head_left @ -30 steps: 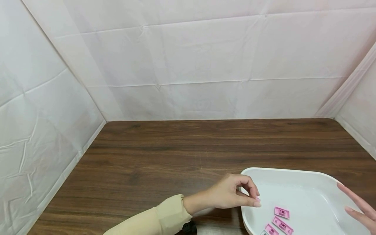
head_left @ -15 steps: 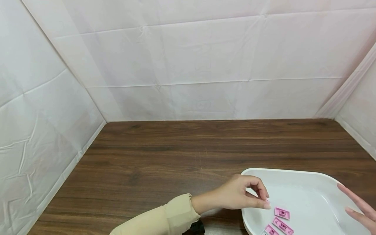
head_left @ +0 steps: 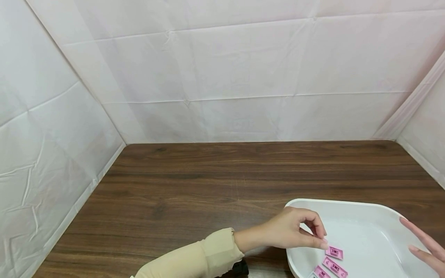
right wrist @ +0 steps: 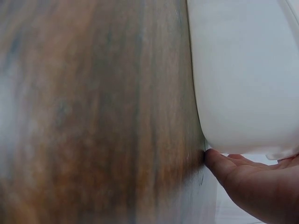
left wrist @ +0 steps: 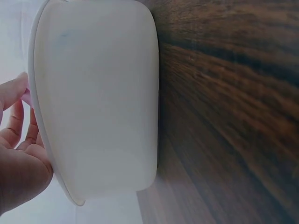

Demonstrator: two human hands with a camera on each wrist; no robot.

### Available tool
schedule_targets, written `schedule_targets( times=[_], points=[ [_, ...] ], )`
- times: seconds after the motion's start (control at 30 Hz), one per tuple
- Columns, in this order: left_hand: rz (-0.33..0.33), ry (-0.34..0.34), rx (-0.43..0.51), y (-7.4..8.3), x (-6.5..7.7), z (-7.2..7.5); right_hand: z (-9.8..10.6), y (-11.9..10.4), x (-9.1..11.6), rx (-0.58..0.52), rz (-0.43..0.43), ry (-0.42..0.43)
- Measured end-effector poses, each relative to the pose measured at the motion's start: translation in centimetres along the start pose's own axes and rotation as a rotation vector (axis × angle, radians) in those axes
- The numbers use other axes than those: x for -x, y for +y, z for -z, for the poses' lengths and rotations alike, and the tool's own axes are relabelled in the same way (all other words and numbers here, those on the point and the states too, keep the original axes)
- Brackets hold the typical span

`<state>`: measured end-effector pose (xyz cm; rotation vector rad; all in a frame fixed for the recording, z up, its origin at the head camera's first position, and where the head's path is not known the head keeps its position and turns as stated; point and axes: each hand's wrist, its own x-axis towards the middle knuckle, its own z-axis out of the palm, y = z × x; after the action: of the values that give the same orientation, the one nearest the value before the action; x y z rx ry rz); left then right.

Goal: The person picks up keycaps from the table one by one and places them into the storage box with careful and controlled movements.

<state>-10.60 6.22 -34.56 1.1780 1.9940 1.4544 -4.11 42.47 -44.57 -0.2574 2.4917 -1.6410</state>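
Note:
My left hand point(head_left: 286, 231) is over the left side of a white tray point(head_left: 351, 202), thumb and fingertips pinching a small pink piece point(left wrist: 26, 96). That piece is mostly covered by the fingers. Just beyond the fingertips, a pink printed rectangular piece point(head_left: 335, 252) lies on the tray floor. Below it lie another pink piece point(head_left: 335, 267) and, partly cut off by the frame, a third point(head_left: 321, 272). At the tray's right side, my right hand point(head_left: 425, 247) holds the wall, with digits at the rim and others low against the outside point(right wrist: 252, 182).
A dark brown wooden table point(head_left: 194, 185) carries the tray near its front right. White sheeting point(head_left: 226, 69) hangs behind the table and at both sides. A black device point(head_left: 238, 268) sits under the left wrist.
My left hand has moved right, farther over the tray toward the top pink piece, still pinching its small piece. The right hand, tray and lying pieces stay in place.

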Motion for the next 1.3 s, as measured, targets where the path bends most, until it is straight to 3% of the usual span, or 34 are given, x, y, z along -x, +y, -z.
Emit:
schedule_targets(
  times=[0.27,0.43,0.67,0.87,1.03,1.3],
  points=[
    [-0.010,-0.015,-0.082,0.1,-0.5,-0.3,0.1,0.4,-0.1,-0.108,0.073,-0.015],
    [-0.009,-0.015,-0.145,0.2,-0.8,-0.5,0.0,0.3,-0.1,-0.121,0.113,-0.004],
    [-0.035,-0.011,-0.267,0.3,-1.4,-0.7,-0.4,-0.7,0.0,-0.038,0.096,0.039],
    [-0.014,-0.030,-0.331,0.2,-1.9,-1.0,-0.4,-0.5,-0.2,-0.195,0.163,-0.009],
    [-0.003,-0.056,-0.386,0.2,-2.2,-1.2,-0.2,-0.1,-0.1,-0.145,0.112,-0.002],
    [-0.021,-0.119,-0.564,0.1,-2.9,-1.3,0.1,0.3,0.0,-0.086,0.039,-0.019]
  ],
)
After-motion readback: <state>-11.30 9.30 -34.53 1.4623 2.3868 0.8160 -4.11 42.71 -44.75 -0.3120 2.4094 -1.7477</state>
